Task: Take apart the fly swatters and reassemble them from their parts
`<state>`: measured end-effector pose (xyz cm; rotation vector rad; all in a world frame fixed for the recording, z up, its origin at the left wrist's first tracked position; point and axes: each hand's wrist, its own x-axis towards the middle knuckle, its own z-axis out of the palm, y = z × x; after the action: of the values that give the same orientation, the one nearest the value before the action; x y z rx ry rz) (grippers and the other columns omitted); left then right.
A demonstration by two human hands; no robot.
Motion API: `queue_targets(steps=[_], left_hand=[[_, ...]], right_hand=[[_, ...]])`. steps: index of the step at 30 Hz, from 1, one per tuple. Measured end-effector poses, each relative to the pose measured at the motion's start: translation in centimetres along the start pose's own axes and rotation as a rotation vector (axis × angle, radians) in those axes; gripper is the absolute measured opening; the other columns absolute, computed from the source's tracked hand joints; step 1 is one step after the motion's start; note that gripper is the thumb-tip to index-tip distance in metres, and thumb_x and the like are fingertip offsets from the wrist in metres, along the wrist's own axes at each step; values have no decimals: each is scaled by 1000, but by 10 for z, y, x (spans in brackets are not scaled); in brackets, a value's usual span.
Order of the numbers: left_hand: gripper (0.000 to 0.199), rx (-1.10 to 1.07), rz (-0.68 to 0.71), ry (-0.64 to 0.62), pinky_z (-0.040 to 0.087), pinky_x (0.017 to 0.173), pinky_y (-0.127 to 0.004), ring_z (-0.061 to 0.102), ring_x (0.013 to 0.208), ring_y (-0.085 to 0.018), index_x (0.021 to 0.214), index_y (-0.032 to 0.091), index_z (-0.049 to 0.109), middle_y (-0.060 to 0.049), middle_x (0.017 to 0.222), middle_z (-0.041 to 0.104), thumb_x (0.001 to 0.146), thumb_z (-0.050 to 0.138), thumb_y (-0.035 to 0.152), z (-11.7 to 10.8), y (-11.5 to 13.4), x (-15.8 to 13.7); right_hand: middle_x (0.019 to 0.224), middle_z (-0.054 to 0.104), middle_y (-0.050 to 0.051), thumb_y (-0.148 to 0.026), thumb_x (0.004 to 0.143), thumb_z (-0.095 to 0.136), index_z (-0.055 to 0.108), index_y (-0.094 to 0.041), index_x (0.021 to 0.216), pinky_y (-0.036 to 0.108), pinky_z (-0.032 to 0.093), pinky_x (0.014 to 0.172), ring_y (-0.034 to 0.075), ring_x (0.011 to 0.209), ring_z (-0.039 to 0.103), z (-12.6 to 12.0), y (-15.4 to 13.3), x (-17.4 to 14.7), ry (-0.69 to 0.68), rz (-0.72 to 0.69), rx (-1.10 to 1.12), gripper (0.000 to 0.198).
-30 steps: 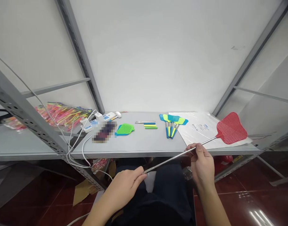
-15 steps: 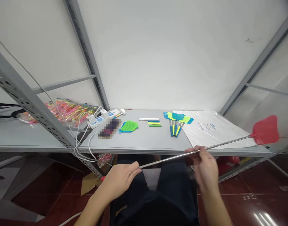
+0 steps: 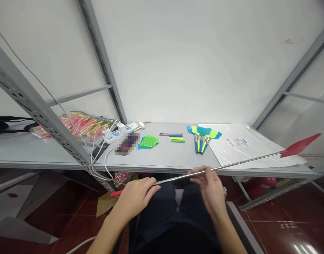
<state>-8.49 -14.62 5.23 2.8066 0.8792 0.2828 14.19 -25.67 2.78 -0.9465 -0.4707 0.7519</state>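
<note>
A red fly swatter (image 3: pixel 243 161) with a long metal rod stretches across in front of the shelf edge, its head at the right turned nearly edge-on. My left hand (image 3: pixel 139 194) is wrapped round its handle end, and a bit of the red grip sticks out behind the fist. Farther along, my right hand (image 3: pixel 211 187) has the rod between thumb and fingers. Beyond my hands, several blue and yellow-green fly swatters (image 3: pixel 201 139) lie fanned out. Left of these are coloured handle grips (image 3: pixel 177 138), thin metal rods (image 3: pixel 170 134) and green and blue swatter heads (image 3: pixel 149 141).
A white plastic bag (image 3: pixel 246 146) lies flat at the shelf's right. To the left are power strips (image 3: pixel 114 137) with white cables, a blurred-out item (image 3: pixel 127 144) and bagged colourful goods (image 3: pixel 85 125). Metal uprights (image 3: pixel 101 53) frame the shelf (image 3: pixel 156 157). Cardboard (image 3: pixel 105 204) lies on the floor.
My right hand has slid left along the rod, towards my left hand. The swatter has rolled, so its head went from facing me to nearly edge-on. The view has shifted slightly.
</note>
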Motion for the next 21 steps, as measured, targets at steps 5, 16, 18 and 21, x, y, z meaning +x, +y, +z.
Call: queue_targets(steps=[5, 16, 18, 21], left_hand=[[35, 43, 12, -34, 29, 58, -27, 61, 66, -17, 80, 23, 50, 3, 72, 62, 102, 28, 41, 13, 4, 1], [32, 101, 106, 162, 32, 75, -32, 54, 75, -18, 81, 21, 55, -1, 76, 61, 101, 35, 36, 7, 0, 7], [30, 127, 75, 213, 32, 78, -33, 55, 80, -20, 87, 21, 58, -2, 80, 63, 101, 36, 36, 10, -10, 3], [31, 148, 25, 224, 33, 75, -33, 56, 80, -20, 87, 21, 59, -2, 81, 64, 101, 37, 38, 14, -25, -4]], right_hand=[[88, 74, 9, -51, 88, 57, 64, -17, 87, 36, 54, 74, 23, 84, 70, 6, 16, -8, -83, 36, -101, 35], [85, 74, 8, -46, 79, 70, 66, -17, 85, 37, 54, 74, 22, 77, 69, -28, -25, 7, 80, -94, -133, 30], [83, 74, 7, -47, 79, 70, 65, -17, 84, 35, 54, 72, 19, 73, 69, -34, -26, 11, 153, -136, -114, 32], [80, 73, 7, -46, 78, 70, 64, -16, 85, 33, 55, 69, 18, 70, 68, -44, -29, 16, 229, -162, -96, 32]])
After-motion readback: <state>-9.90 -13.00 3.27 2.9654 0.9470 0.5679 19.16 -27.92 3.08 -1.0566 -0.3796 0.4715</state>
